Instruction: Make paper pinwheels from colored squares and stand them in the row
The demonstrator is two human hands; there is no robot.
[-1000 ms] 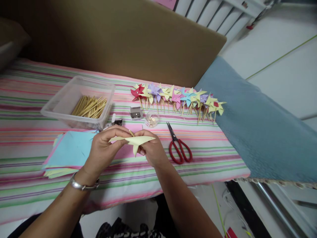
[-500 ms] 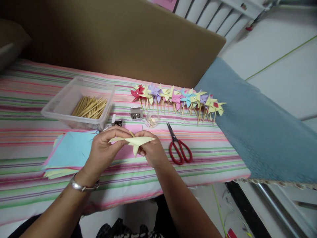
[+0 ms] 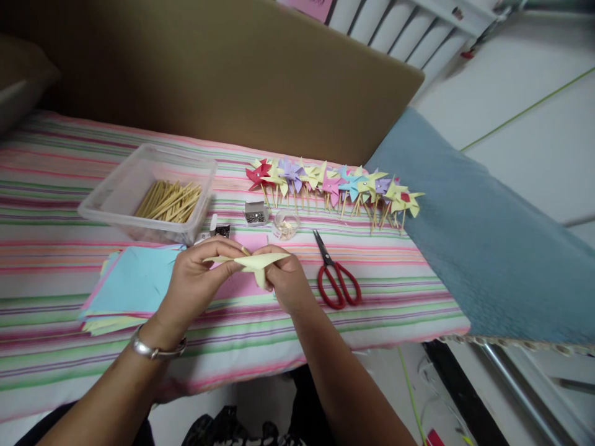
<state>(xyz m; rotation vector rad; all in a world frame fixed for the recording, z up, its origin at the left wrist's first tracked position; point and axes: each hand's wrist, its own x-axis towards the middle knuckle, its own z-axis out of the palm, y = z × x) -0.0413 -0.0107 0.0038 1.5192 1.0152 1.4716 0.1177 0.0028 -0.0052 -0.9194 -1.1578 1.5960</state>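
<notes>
Worn on the head, facing forward and down from close above and behind the bare left hand (image 3: 193, 279) and bare right hand (image 3: 289, 282), across a striped, cloth-covered tabletop (image 3: 381, 316) toward a tall, flat brown panel (image 3: 223, 74).

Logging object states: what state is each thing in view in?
Pale yellow paper, bent, held by left hand and right hand
Scissors, lying unheld
Plastic tub, open, holding sticks
Grey box, open, holding small pieces
Second box, open
Round container, partly filled
Paper stack, flat, uneven
Pinwheels, assembled, bunched in a row
Bracelet, worn
</notes>
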